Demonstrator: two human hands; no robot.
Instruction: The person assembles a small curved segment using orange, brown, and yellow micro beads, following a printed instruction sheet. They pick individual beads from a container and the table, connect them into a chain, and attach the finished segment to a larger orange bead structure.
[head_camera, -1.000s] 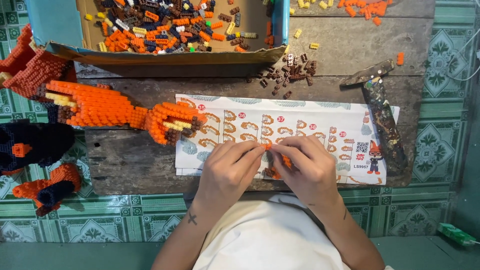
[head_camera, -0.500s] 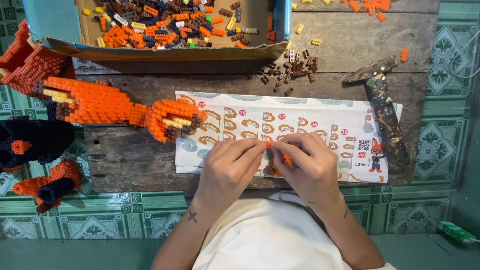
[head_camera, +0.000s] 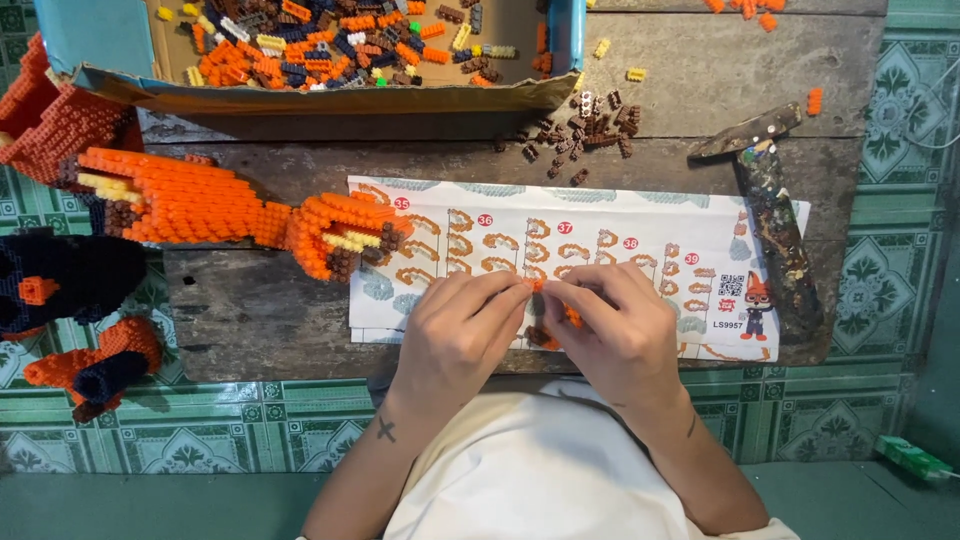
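While both hands meet over the instruction sheet (head_camera: 560, 235) on the desk (head_camera: 250, 300), the left hand (head_camera: 455, 340) and right hand (head_camera: 625, 335) pinch their fingers narrowly around a small orange brick piece (head_camera: 537, 285). At ten o'clock lies an orange brick model (head_camera: 220, 210).

Small orange brick piece (head_camera: 537, 284), pinched between the fingertips of both hands, held just above the instruction sheet (head_camera: 640, 235), which lies flat on the near part of the counter (head_camera: 250, 310).
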